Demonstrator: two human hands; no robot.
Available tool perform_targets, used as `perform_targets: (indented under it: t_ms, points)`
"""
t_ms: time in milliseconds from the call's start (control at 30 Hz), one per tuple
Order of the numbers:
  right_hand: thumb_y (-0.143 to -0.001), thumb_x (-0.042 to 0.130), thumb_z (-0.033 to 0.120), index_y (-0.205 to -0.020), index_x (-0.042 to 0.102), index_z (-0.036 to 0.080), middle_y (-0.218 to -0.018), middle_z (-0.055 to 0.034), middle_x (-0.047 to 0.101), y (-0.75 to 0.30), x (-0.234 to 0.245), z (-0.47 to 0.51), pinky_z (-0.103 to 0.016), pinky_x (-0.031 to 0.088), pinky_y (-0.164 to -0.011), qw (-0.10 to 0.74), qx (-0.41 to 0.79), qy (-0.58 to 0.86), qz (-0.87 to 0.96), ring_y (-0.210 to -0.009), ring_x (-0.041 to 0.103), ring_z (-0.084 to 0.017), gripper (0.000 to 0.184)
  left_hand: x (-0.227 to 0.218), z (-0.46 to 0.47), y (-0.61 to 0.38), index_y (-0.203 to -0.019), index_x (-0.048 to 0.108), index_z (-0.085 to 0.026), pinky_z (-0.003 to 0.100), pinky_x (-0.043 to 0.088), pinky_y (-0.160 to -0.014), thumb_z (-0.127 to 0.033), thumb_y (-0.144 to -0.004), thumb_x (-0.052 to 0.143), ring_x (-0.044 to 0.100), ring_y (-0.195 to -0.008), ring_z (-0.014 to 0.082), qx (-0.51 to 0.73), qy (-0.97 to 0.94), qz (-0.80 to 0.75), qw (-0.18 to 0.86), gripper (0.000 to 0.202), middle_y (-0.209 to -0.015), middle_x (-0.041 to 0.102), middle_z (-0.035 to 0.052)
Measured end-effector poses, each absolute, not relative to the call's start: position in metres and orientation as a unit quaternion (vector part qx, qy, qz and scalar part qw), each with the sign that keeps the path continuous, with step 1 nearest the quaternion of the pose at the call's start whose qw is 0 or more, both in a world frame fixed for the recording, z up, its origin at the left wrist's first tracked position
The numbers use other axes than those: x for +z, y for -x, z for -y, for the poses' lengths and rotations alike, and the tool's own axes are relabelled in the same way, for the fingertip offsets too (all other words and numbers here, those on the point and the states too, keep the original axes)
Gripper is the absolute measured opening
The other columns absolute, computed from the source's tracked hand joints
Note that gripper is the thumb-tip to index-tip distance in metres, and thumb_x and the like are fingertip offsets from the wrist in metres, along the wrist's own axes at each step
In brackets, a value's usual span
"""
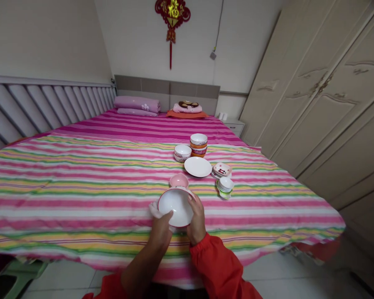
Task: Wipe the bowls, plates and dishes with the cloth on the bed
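Observation:
A white bowl with a red rim [177, 204] is tilted toward me above the near edge of the striped bed. My right hand [197, 220] grips its right rim. My left hand [161, 229] holds a white cloth [155, 211] pressed against the bowl's lower left side. Just behind the bowl sits a small pink bowl [178, 180].
Farther back on the striped sheet [81, 182] lie a white plate [198, 166], a white bowl [182, 152], a stack of bowls [198, 145] and small dishes [223, 177]. A wardrobe [324, 91] stands at the right; pillows [137, 104] lie by the headboard.

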State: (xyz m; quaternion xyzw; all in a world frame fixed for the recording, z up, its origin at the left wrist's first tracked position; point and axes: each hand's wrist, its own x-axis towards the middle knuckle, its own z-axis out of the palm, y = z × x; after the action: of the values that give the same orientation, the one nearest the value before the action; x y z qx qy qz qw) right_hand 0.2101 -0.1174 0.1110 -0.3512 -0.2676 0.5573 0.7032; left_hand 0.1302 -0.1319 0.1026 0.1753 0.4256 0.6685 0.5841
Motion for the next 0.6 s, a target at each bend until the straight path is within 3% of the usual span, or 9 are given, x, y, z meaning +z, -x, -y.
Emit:
perform_targets:
  t_ms: [67, 200, 267, 433, 600]
  points:
    - [-0.073, 0.067, 0.039, -0.11, 0.063, 0.019, -0.103, -0.0059, 0.068, -0.214, 0.108, 0.119, -0.033, 0.05, -0.078, 0.676, 0.582, 0.337, 0.303, -0.093, 0.062, -0.024, 0.041, 0.107, 0.129, -0.122, -0.126, 0.04, -0.026, 0.034, 0.053, -0.079, -0.011, -0.057, 0.068, 0.066, -0.085, 0.018, 0.664, -0.205, -0.426, 0.579, 0.076, -0.102, 0.066, 0.0045]
    - [-0.068, 0.073, 0.034, -0.117, 0.061, 0.022, -0.111, -0.0048, 0.066, -0.23, 0.114, 0.122, -0.035, 0.047, -0.087, 0.625, 0.566, 0.344, 0.414, -0.102, 0.059, -0.025, 0.052, 0.128, 0.121, -0.094, -0.103, 0.06, -0.014, 0.037, 0.053, -0.077, -0.021, -0.061, 0.069, 0.065, -0.083, 0.0246, 0.599, -0.354, -0.504, 0.511, 0.043, -0.084, 0.069, 0.0061]
    - [-0.064, 0.076, 0.032, -0.114, 0.064, 0.023, -0.112, -0.0044, 0.065, -0.235, 0.122, 0.123, -0.037, 0.044, -0.092, 0.607, 0.524, 0.353, 0.481, -0.105, 0.057, -0.026, 0.052, 0.141, 0.118, -0.083, -0.094, 0.066, -0.015, 0.039, 0.051, -0.084, -0.02, -0.06, 0.068, 0.064, -0.091, 0.0278, 0.575, -0.457, -0.488, 0.472, 0.034, -0.089, 0.071, 0.0071]
    - [-0.062, 0.078, 0.029, -0.118, 0.062, 0.022, -0.114, -0.006, 0.063, -0.233, 0.132, 0.123, -0.037, 0.042, -0.094, 0.602, 0.462, 0.352, 0.547, -0.104, 0.056, -0.025, 0.058, 0.152, 0.114, -0.076, -0.097, 0.071, -0.021, 0.039, 0.032, -0.108, -0.008, -0.057, 0.061, 0.052, -0.118, 0.0287, 0.558, -0.609, -0.402, 0.394, 0.044, -0.113, 0.068, 0.0071]
    - [-0.058, 0.081, 0.028, -0.119, 0.06, 0.021, -0.099, -0.0042, 0.064, -0.231, 0.121, 0.124, -0.034, 0.046, -0.085, 0.612, 0.496, 0.365, 0.497, -0.092, 0.059, -0.022, 0.064, 0.128, 0.121, -0.084, -0.104, 0.066, -0.017, 0.041, 0.046, -0.096, -0.022, -0.065, 0.066, 0.061, -0.106, 0.0281, 0.568, -0.524, -0.447, 0.45, 0.04, -0.104, 0.07, 0.0094]
